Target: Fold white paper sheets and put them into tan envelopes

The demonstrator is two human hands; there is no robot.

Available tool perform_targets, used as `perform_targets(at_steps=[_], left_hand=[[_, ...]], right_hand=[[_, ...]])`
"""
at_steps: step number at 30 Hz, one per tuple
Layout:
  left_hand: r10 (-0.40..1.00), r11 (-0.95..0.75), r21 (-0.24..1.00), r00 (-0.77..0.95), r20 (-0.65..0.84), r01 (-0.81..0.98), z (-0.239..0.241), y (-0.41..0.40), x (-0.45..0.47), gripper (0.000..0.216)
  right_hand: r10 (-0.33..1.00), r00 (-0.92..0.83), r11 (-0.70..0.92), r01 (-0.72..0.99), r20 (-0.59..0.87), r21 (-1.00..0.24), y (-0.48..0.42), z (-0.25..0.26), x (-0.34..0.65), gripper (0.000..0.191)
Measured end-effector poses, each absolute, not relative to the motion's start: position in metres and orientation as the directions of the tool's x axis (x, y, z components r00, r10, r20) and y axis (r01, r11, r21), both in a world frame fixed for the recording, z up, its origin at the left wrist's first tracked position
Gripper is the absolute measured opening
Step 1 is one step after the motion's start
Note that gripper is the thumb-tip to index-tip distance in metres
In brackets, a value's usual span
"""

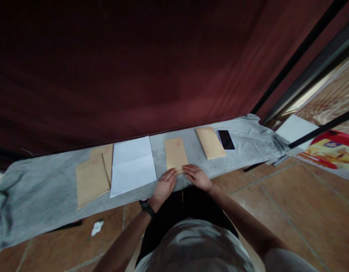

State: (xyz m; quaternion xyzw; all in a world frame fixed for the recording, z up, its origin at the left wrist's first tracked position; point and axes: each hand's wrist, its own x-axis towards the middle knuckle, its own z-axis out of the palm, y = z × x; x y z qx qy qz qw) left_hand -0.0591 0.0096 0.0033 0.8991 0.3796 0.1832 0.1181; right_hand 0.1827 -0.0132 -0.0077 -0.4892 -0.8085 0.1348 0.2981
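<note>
A brown paper envelope [176,154] lies flat in front of me, with faint reddish print near its far end. My left hand [166,185] rests on its near left corner, the fingers stretched out and laid flat. On the near right corner lies my right hand [197,176], its fingers extended and pressing down along the same short edge. That edge is partly covered by the fingertips, and both thumbs are hard to make out. To the left of the envelope is a white sheet of paper [133,166] with a crease across it.
A grey cloth [47,185] covers the narrow bench. Loose brown envelopes [92,177] overlap at the left; another brown envelope stack [210,142] and a phone [226,139] lie at the right. A dark red wall stands behind. A red-and-yellow box [333,151] is at far right.
</note>
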Motion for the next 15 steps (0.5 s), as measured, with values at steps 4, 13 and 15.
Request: perform_targets(at_steps=[4, 13, 15], left_hand=[[0.787, -0.616, 0.395, 0.561, 0.258, 0.682, -0.002, 0.008, -0.056, 0.038], [0.849, -0.527, 0.518, 0.449, 0.280, 0.673, 0.000, 0.016, -0.051, 0.028], [0.861, -0.509, 0.524, 0.420, 0.288, 0.684, 0.001, 0.017, -0.048, 0.026]], right_hand=[[0.889, -0.249, 0.436, 0.717, 0.384, -0.545, -0.011, -0.013, 0.176, 0.027], [0.925, -0.116, 0.317, 0.758, 0.361, -0.570, -0.008, -0.012, 0.163, 0.018], [0.931, -0.075, 0.282, 0.770, 0.358, -0.573, -0.008, -0.010, 0.160, 0.017]])
